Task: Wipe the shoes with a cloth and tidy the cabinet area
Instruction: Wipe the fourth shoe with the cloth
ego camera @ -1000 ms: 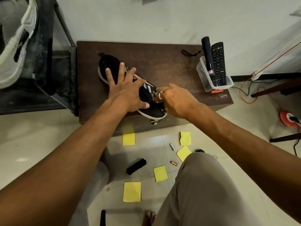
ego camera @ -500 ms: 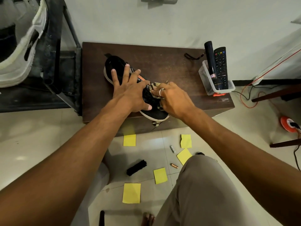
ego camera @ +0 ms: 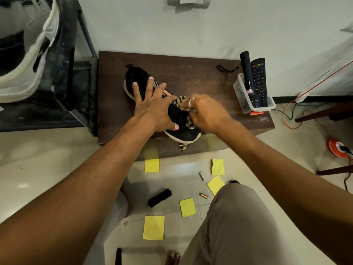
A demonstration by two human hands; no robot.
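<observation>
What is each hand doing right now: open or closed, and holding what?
The left hand is open, fingers spread, pressing flat on the black shoe.
The right hand is closed, gripping the striped cloth against the shoe.

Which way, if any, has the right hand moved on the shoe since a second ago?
Yes. The right hand, gripping the cloth, has slid slightly along the shoe, away from the front edge of the cabinet, toward the wall.

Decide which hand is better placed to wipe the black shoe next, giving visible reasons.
Right. The right hand grips the striped cloth against the black shoe; the left hand lies flat on it, holding nothing.
</observation>
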